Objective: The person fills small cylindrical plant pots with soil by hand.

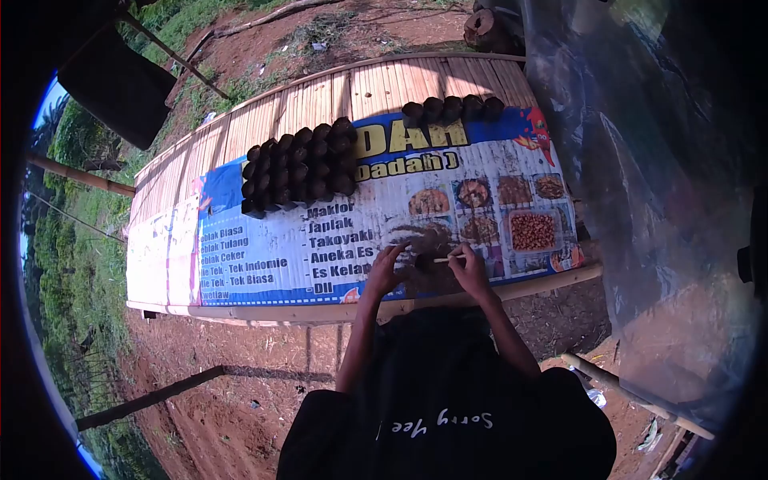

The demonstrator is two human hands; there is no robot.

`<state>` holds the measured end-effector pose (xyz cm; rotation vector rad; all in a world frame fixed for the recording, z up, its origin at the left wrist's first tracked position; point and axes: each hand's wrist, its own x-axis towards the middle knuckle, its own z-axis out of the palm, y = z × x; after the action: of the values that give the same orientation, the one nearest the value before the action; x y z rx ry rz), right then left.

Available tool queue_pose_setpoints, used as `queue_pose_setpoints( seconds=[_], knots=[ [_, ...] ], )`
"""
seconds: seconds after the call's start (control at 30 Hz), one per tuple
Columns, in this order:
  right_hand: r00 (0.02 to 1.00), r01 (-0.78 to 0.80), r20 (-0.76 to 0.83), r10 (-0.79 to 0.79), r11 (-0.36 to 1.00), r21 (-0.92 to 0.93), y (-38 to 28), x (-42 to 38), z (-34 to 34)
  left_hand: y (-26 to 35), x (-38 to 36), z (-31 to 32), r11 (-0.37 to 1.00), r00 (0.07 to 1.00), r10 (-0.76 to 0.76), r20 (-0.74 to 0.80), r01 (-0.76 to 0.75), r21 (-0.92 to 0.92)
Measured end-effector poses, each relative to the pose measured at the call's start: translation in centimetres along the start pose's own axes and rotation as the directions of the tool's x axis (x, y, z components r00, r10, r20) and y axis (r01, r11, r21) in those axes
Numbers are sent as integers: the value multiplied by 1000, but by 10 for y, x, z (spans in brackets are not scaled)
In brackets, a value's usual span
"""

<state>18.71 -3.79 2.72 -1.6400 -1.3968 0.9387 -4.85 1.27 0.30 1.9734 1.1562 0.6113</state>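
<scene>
My right hand (pixel 468 270) pinches a short, pale stick (pixel 442 259) that points left over dark soil. My left hand (pixel 384 274) curves its fingers and thumb around the left side of a dark, soil-filled bag (pixel 426 262), which blends into the loose soil (pixel 432 284) around it. To the right of my right hand sits a clear container of reddish-brown seeds (pixel 532 232). Farther left stands a block of small black bags filled with soil (pixel 300 170). A short row of similar bags (pixel 452 109) is at the far side.
A printed banner (pixel 264 248) covers much of the bamboo-slat table (pixel 304 92). Clear plastic sheeting (pixel 648 200) hangs along the right. Bamboo poles (pixel 152 396) stand near the table, with reddish earth and greenery around.
</scene>
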Motion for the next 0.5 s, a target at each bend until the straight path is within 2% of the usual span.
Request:
queue_pose_setpoints(
  seconds=[0.03,0.17,0.23,0.3,0.33,0.4,0.5],
  knots=[
    [1000,30,2,-30,999,-35,-2,2,0,-1,-1,5,1000,1000,-7,1,7,-1],
    [992,-23,121,21,1000,16,-24,2,-2,11,4,19,1000,1000,14,3,-14,5],
    [994,24,107,-25,1000,2,-17,3,10,8,6,28,999,1000,-14,17,13,49],
    [995,47,91,-29,977,-209,-13,4,17,4,7,35,1000,1000,-29,4,29,-10],
    [995,49,93,-29,976,-211,-12,5,18,1,6,37,997,999,-47,-7,46,-67],
    [990,135,5,-141,936,-326,-14,5,18,0,1,40,998,999,-33,-34,31,-60],
    [993,104,78,-87,961,-256,-26,4,18,3,-1,41,998,997,-21,-75,16,-63]
  ],
)
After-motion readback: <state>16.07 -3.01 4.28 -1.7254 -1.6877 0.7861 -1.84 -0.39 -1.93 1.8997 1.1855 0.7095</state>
